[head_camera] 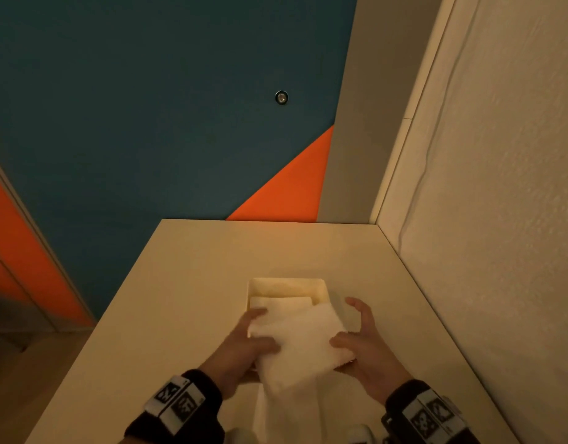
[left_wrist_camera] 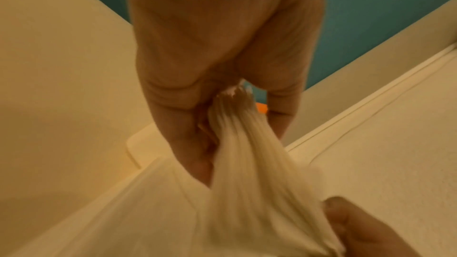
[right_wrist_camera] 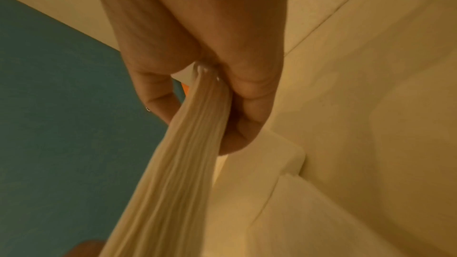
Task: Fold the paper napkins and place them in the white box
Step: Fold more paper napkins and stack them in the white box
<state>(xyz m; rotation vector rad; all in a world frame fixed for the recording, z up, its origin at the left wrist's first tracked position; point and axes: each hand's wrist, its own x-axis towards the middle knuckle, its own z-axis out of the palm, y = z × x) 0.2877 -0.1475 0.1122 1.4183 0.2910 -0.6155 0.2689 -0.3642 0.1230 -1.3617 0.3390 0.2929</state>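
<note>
A folded white paper napkin (head_camera: 300, 339) hangs just above the near end of the white box (head_camera: 321, 285), held between both hands. My left hand (head_camera: 252, 338) pinches its left edge, thumb on top and fingers beneath; the left wrist view shows the layered napkin edge (left_wrist_camera: 235, 124) squeezed between them. My right hand (head_camera: 356, 344) pinches the right edge, with the napkin edge (right_wrist_camera: 197, 114) clamped in the right wrist view. Another folded napkin (head_camera: 281, 302) lies inside the box. More unfolded napkins (head_camera: 285, 415) lie on the table below the hands.
The box stands on a cream table (head_camera: 180, 299). A textured wall (head_camera: 500, 219) borders the table's right edge. A blue and orange wall (head_camera: 148, 123) lies beyond the far edge. Bare tabletop surrounds the box on the left and far side.
</note>
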